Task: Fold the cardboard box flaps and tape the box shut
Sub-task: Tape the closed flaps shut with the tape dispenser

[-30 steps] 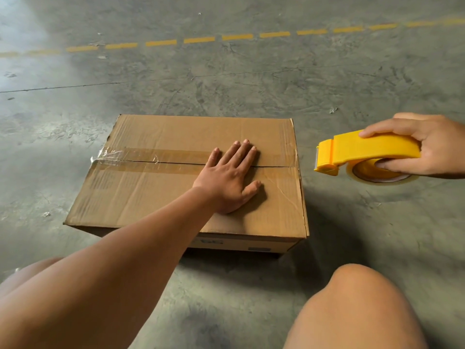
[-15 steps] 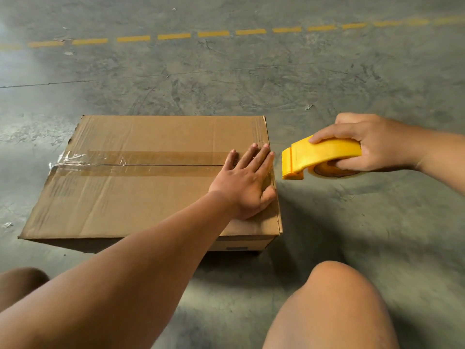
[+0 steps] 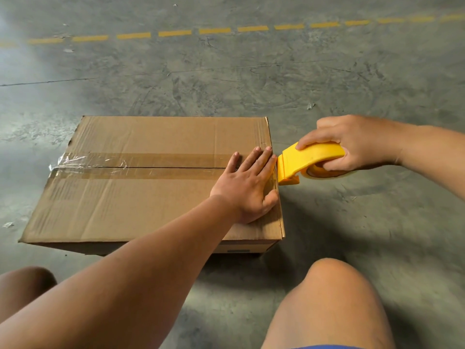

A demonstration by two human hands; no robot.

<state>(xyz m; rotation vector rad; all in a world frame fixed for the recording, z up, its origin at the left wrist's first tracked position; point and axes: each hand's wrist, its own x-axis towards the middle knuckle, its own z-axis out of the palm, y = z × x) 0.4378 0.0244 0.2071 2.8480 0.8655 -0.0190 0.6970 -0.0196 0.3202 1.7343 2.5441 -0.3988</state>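
Observation:
A brown cardboard box [image 3: 141,197] lies on the concrete floor with its top flaps folded flat. Old tape runs along the centre seam [image 3: 151,168], and a crinkled clear tape end [image 3: 68,161] sticks out at the left edge. My left hand [image 3: 247,187] presses flat on the box top at its right end, fingers straight across the seam. My right hand [image 3: 352,143] grips a yellow tape dispenser [image 3: 305,161]. The dispenser's nose sits against the box's right edge, right beside my left fingertips.
The grey concrete floor [image 3: 352,222] surrounds the box on all sides. A dashed yellow line [image 3: 214,31] crosses the floor far behind. My bare knees [image 3: 332,293] are in the foreground, close to the box's near edge. Small scraps [image 3: 310,105] lie scattered on the floor.
My right hand has brought the tape dispenser leftward until its nose meets the box's right edge. My left hand has slid right along the seam to the box's right end.

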